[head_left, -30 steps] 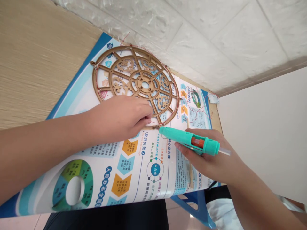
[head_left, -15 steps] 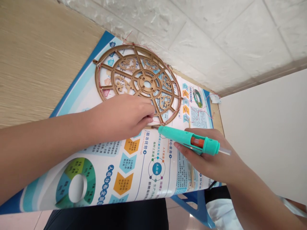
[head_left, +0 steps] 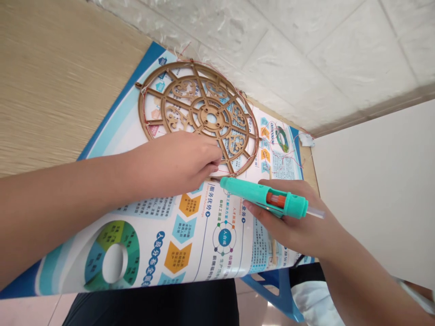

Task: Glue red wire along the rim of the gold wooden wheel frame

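On my far left lay a beige panel with a fine woven texture [head_left: 61,90], and a blue-edged printed paper poster [head_left: 112,131] ran across it. My left hand [head_left: 180,160] reached in over the poster, its fingers pressed together and curled down onto the lower right part of a round bronze-coloured openwork wheel frame [head_left: 201,117]. I cannot tell whether they pinched anything. The wheel lay flat on the upper part of the poster, with fine red thread [head_left: 250,122] looped around its rim and straying onto the print. Just beside the wheel's lower rim was the tip of a teal plastic glue pen [head_left: 261,197], with an orange window and a clear stick jutting from its back end. My right hand [head_left: 292,226] gripped it, fingers curled under and thumb along the top. A thin wooden stick [head_left: 273,246] lay beneath that hand. Further right stood a plain white board [head_left: 374,181], below an embossed white brick-pattern wall panel [head_left: 306,59].
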`<state>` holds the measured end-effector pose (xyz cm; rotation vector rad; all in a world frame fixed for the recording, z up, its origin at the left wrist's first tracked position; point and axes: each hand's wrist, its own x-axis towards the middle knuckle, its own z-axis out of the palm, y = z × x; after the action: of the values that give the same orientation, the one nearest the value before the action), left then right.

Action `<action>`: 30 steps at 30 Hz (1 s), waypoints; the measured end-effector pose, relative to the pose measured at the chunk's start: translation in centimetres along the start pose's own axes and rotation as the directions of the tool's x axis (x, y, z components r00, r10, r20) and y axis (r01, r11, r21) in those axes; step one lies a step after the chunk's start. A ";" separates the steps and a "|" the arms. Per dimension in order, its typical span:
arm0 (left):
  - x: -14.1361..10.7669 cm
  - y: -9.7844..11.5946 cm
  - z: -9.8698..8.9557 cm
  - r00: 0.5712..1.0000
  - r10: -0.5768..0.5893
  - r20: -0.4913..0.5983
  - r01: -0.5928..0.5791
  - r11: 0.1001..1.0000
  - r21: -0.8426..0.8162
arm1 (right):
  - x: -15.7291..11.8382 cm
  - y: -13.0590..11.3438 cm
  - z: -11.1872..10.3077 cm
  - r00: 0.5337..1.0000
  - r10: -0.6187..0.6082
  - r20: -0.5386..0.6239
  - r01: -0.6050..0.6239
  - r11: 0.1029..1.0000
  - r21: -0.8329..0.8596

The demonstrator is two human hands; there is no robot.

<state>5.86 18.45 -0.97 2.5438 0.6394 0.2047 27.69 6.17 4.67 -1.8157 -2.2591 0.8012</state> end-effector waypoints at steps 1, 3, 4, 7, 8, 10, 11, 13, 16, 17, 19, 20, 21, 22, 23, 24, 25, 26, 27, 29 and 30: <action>0.0 0.0 0.0 1.000 0.002 0.005 -0.002 1.000 0.000 | 0.0 -0.1 0.0 1.000 0.005 0.000 -0.005 1.000 0.002; 0.0 -0.1 -0.1 1.000 0.013 0.002 -0.013 1.000 -0.007 | 0.1 -0.2 0.0 1.000 0.012 0.006 -0.012 1.000 0.002; 0.0 -0.2 -0.1 1.000 0.018 -0.001 -0.018 1.000 -0.013 | 0.2 -0.3 -0.1 1.000 0.017 0.012 -0.017 1.000 0.000; 0.1 -0.3 -0.1 1.000 0.024 -0.001 -0.024 0.999 -0.037 | 0.3 -0.6 -0.1 0.999 0.023 0.025 -0.023 1.000 -0.010; 0.2 -0.3 -0.1 1.000 0.025 -0.004 -0.025 0.999 -0.048 | 0.4 -0.7 -0.1 0.999 0.023 0.025 -0.023 1.000 -0.010; 0.2 -0.3 -0.1 0.999 0.024 -0.022 -0.025 0.997 -0.067 | 0.5 -0.8 -0.1 1.000 0.022 0.021 -0.022 1.000 -0.016; 0.2 -0.3 -0.1 0.999 0.019 -0.040 -0.022 0.997 -0.076 | 0.6 -0.8 -0.1 1.000 0.017 0.018 -0.017 1.000 -0.020; 0.1 -0.4 -0.1 0.997 0.003 -0.078 -0.011 0.996 -0.093 | 0.6 -0.8 0.0 1.000 -0.002 0.009 0.002 1.000 -0.024; 0.1 -0.5 -0.2 0.995 -0.032 -0.098 0.019 0.992 -0.127 | 0.8 -0.9 0.2 1.000 -0.024 0.003 0.024 1.000 -0.020; 0.0 -0.5 -0.2 0.994 -0.041 -0.097 0.028 0.990 -0.135 | 0.9 -1.0 0.2 1.000 -0.021 0.002 0.021 1.000 -0.019; 0.0 -0.6 -0.2 0.994 -0.050 -0.101 0.035 0.988 -0.149 | 1.0 -1.2 0.2 1.000 0.002 0.005 -0.002 1.000 -0.014; 0.0 -0.6 -0.2 0.993 -0.051 -0.111 0.033 0.987 -0.156 | 1.0 -1.4 0.1 1.000 0.014 0.010 -0.014 1.000 -0.007; 0.0 -0.7 -0.2 0.992 -0.051 -0.119 0.031 0.986 -0.165 | 1.0 -1.4 -0.1 0.999 0.025 0.023 -0.025 1.000 -0.001; 0.0 -0.7 -0.3 0.991 -0.051 -0.127 0.028 0.984 -0.177 | 0.8 -1.4 -0.4 0.999 0.033 0.037 -0.033 0.999 0.004; 0.0 -0.8 -0.3 0.990 -0.051 -0.134 0.025 0.981 -0.191 | 0.4 -1.1 -0.8 0.998 0.038 0.049 -0.038 0.999 0.011; 0.0 -0.8 -0.4 0.989 -0.052 -0.138 0.022 0.978 -0.206 | -0.2 -0.7 -1.4 0.998 0.047 0.048 -0.048 0.999 0.019; -0.1 -0.8 -0.4 0.989 -0.051 -0.141 0.018 0.975 -0.221 | -1.0 0.1 -2.1 0.997 0.071 0.021 -0.071 0.997 0.023; -0.1 -0.8 -0.5 0.988 -0.046 -0.144 0.011 0.972 -0.234 | -2.0 1.1 -2.9 0.995 0.100 -0.015 -0.099 0.994 0.040; -0.2 -0.8 -0.6 0.988 -0.041 -0.148 0.004 0.970 -0.243 | -3.1 2.4 -3.6 0.980 0.168 -0.106 -0.163 0.985 0.051; -0.3 -0.7 -0.8 0.988 -0.038 -0.153 -0.003 0.966 -0.260 | -5.3 5.8 -4.8 0.895 0.316 -0.313 -0.311 0.948 0.068; -0.3 -0.7 -0.9 0.988 -0.040 -0.150 -0.002 0.963 -0.269 | -6.4 7.6 -5.2 0.863 0.361 -0.355 -0.357 0.931 0.078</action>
<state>5.10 19.19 -0.57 2.2747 0.6460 0.4544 38.20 2.85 6.80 -2.2021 -1.7101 0.4618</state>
